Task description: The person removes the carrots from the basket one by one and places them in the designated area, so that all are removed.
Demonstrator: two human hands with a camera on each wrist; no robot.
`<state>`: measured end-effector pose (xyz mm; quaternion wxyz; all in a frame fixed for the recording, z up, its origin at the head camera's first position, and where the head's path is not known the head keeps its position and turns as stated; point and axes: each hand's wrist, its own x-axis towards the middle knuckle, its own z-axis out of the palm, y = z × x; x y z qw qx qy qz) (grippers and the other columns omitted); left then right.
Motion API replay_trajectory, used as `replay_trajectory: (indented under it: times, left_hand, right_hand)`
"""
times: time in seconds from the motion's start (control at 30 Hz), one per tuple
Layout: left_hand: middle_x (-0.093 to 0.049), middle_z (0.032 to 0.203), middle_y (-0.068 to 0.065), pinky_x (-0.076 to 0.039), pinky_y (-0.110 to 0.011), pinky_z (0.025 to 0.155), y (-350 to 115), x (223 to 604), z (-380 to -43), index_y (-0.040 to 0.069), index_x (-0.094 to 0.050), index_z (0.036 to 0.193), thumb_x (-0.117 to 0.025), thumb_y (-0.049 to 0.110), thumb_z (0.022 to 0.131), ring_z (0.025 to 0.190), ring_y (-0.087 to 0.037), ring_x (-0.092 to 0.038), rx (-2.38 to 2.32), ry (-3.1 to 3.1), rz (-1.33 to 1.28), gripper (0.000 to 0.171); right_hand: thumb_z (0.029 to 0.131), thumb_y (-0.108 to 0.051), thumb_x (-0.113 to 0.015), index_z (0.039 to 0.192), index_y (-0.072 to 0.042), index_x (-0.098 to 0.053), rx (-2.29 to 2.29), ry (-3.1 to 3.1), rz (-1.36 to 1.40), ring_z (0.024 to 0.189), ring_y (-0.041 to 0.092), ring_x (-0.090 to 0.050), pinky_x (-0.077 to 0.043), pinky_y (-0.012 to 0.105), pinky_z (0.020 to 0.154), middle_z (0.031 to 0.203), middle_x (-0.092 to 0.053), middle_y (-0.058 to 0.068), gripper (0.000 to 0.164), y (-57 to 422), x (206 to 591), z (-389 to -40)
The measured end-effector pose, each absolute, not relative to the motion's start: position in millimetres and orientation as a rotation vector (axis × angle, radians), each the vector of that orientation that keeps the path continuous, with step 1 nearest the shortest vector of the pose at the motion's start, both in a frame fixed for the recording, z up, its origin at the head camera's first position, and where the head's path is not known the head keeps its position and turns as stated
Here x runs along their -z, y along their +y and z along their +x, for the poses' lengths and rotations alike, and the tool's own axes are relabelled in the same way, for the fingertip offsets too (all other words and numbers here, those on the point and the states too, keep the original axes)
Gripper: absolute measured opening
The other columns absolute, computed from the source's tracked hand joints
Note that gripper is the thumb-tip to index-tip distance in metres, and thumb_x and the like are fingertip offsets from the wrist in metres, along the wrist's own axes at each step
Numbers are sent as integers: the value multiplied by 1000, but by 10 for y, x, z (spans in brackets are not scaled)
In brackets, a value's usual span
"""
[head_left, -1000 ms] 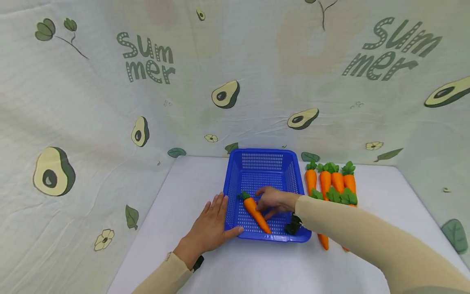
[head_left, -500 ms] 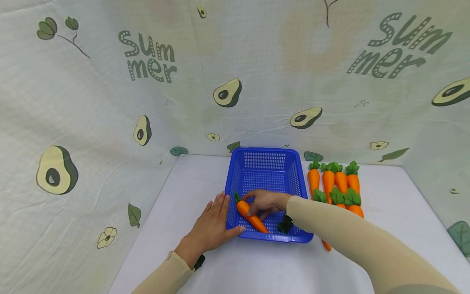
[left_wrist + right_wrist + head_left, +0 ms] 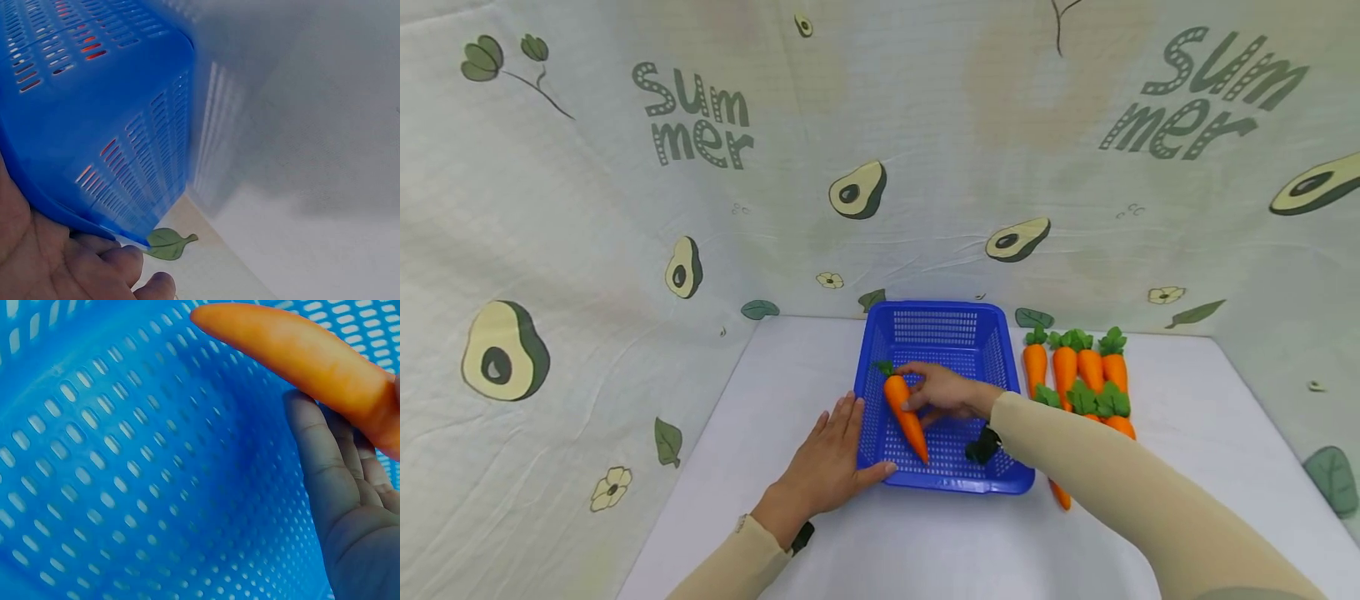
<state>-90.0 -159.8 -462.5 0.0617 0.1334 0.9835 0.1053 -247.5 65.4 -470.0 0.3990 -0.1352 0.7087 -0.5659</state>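
Inside a blue plastic basket point(image 3: 946, 486), toward its left wall, is an orange carrot point(image 3: 907, 417) with a green leafy top. My right hand point(image 3: 943, 390) reaches in from the right and holds this carrot, thumb and fingers about its upper part. The right wrist view has the carrot point(image 3: 300, 356) above the perforated floor, fingers against its underside. My left hand point(image 3: 827, 462) lies along the basket's left rim, fingers straight and thumb over the front corner. In the left wrist view its fingers point(image 3: 94, 269) are against the outside of the rim.
Several carrots point(image 3: 1064, 367) with leafy tops lie in two rows on the white table point(image 3: 1180, 417), right of the basket. My right forearm point(image 3: 1105, 467) crosses over the nearer row. A printed cloth point(image 3: 925, 125) hangs behind and at both sides.
My right hand has taken hold of the carrot, moving it slightly left and then away from the basket's front wall, turning it more upright in view. The left hand stays at the rim.
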Motion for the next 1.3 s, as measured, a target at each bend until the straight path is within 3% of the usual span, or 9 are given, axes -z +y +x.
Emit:
replay_trajectory:
  times: [0.77, 1.3]
  left_hand:
    - [-11, 177, -19, -21, -57, 131, -1591, 4625, -896, 2, -15, 169, -40, 87, 93, 164, -36, -15, -314, 2988, 395, 117]
    - [-14, 176, -20, -20, -56, 131, -1585, 4593, -951, 1, -15, 168, -45, 83, 95, 164, -36, -16, -253, 3000, 423, 113]
  right_hand:
    - [101, -3, -68, 163, -12, -31, 1693, 1860, -313, 115, 35, -70, -63, 54, 92, 144, -58, 30, 73, 1129, 4295, -2577]
    - [102, -1, -66, 166, -15, -25, 1814, 1864, -265, 106, 26, -71, -64, 49, 89, 147, -54, 29, 77, 1597, 4139, -2478]
